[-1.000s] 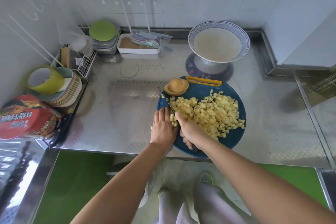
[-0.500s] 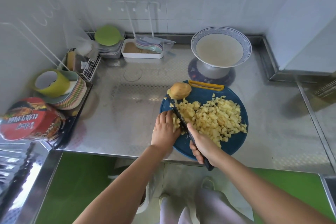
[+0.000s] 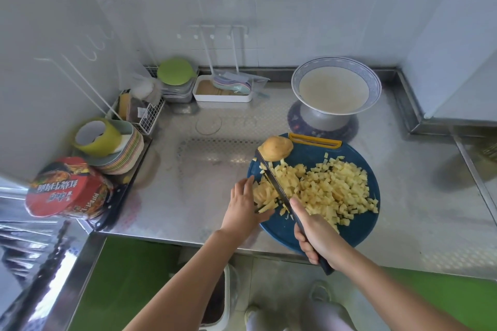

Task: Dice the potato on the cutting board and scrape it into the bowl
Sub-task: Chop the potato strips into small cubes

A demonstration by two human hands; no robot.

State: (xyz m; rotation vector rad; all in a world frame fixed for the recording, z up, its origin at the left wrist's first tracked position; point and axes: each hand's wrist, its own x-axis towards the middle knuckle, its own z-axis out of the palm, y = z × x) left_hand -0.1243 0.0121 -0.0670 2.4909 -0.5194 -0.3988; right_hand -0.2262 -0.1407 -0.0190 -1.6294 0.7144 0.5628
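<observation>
1. The board point(image 3: 309, 154), round and blue with a yellow handle slot, lies at the front edge of the bench point(image 3: 188, 196), right of the middle, with its near rim overhanging.
2. The dice point(image 3: 333, 188), small pale yellow cubes, lie in a loose heap over the board's middle and right.
3. The strips point(image 3: 265, 196), pale yellow and not yet cut across, lie bunched at the board's left rim.
4. The left hand point(image 3: 242, 204) holds the strips, fingers along their left side and thumb at their near end.
5. The right hand point(image 3: 316, 231) grips the knife point(image 3: 271, 180) by its dark handle, one finger stretched along the blade's back.
6. The blade runs slantwise between strips and dice.
7. The stub point(image 3: 275, 148), a rounded potato end with tan skin, sits at the board's far left rim, just beside the knife tip.
8. The bowl point(image 3: 295, 80), whitish inside with a blue patterned rim, stands behind the board on a dark mat point(image 3: 349, 130), near the back edge.
</observation>
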